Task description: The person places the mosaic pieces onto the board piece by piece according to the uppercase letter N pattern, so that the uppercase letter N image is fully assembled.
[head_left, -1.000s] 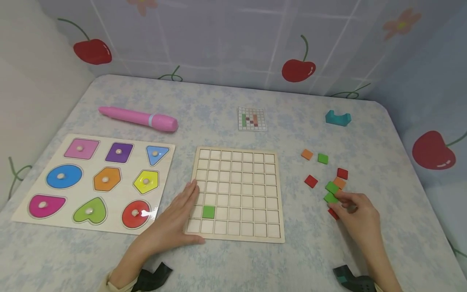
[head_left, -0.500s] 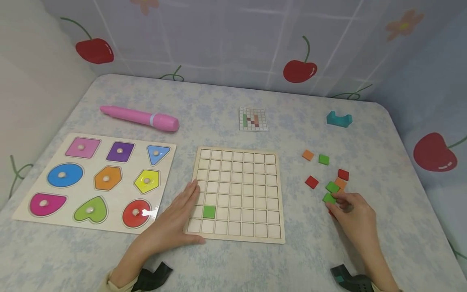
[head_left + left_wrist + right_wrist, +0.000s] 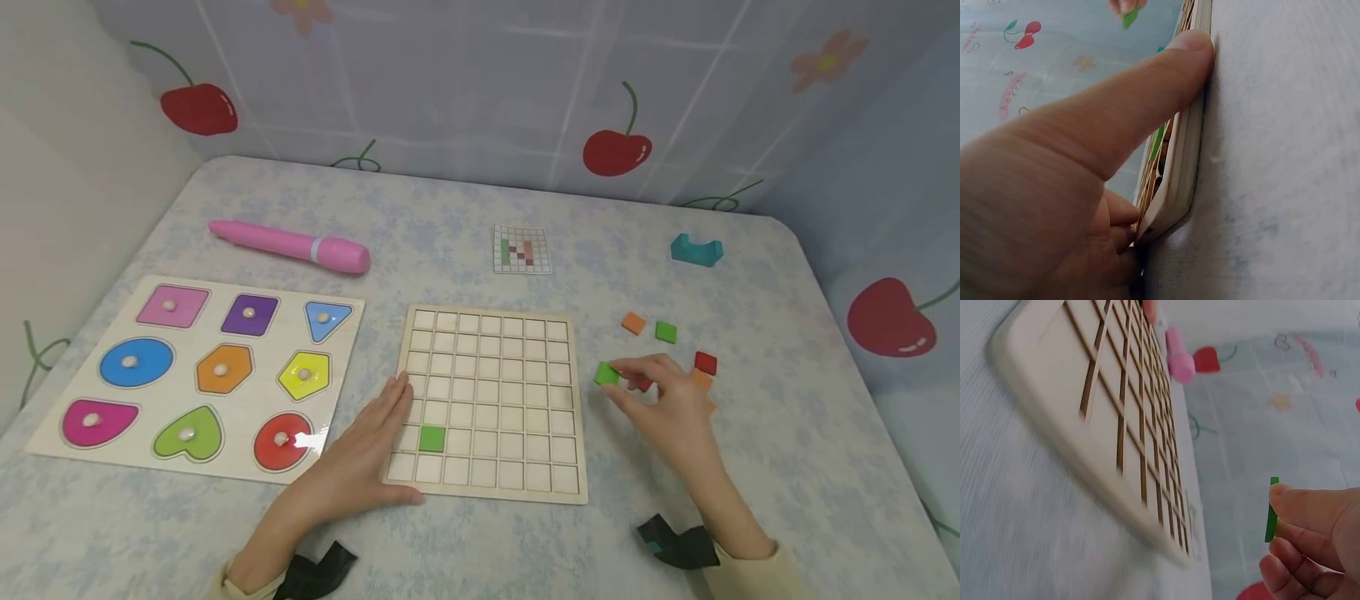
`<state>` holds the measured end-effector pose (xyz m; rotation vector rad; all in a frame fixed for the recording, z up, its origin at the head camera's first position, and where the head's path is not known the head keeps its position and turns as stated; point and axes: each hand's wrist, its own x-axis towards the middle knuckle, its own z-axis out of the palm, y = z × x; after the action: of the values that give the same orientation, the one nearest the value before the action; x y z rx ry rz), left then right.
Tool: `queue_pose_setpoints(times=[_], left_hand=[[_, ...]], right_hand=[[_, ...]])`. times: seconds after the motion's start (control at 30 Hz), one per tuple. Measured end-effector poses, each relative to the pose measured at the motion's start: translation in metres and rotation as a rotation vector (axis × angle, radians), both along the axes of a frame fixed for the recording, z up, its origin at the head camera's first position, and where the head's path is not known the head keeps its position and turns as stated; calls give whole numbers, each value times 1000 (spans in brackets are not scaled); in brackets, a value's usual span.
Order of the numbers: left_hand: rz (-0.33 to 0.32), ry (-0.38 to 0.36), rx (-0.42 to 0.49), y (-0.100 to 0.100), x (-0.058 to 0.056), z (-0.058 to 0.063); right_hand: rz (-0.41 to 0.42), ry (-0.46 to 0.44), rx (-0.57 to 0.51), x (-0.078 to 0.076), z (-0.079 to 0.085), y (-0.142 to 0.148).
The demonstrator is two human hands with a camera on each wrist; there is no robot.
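Observation:
My right hand (image 3: 667,408) pinches a thin green square tile (image 3: 606,373) between thumb and fingers, just right of the wooden grid board (image 3: 487,492). The right wrist view shows that tile (image 3: 1271,512) edge-on, apart from the board. My left hand (image 3: 352,450) rests at the board's left side, its fingers along the left rim and its thumb at the front edge. In the left wrist view the thumb (image 3: 1147,94) lies against the board's edge. One green tile (image 3: 432,438) sits in a cell near the board's lower left; the other visible cells are bare.
Right of the board lie loose tiles: orange (image 3: 633,322), green (image 3: 666,332) and red (image 3: 705,362), others partly behind the hand. A pattern card (image 3: 522,249), teal block (image 3: 696,250), pink pen-shaped object (image 3: 292,244) and shape puzzle (image 3: 247,454) lie around the board.
My right hand has picked a green tile from the pile and carried it left and away from me, towards the board's right edge. My left hand has stayed on the board.

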<state>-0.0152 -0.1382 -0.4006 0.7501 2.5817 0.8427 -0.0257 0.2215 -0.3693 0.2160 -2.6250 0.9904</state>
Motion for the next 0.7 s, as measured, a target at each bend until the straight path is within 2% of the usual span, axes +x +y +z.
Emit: queue_pose_setpoints(times=[0.03, 0.17, 0.3, 0.5, 0.7], left_hand=[[2, 0, 0, 0, 0, 0], [6, 0, 9, 0, 0, -1], [8, -6, 18, 0, 3, -3], [5, -13, 7, -1, 10, -4], [6, 15, 8, -2, 3, -2]], right_hand=[[33, -11, -4, -4, 5, -13], [158, -82, -87, -17, 4, -54], [254, -133, -147, -19, -2, -90], [338, -225, -183, -12, -17, -130], [370, -276, -193, -15, -26, -148]])
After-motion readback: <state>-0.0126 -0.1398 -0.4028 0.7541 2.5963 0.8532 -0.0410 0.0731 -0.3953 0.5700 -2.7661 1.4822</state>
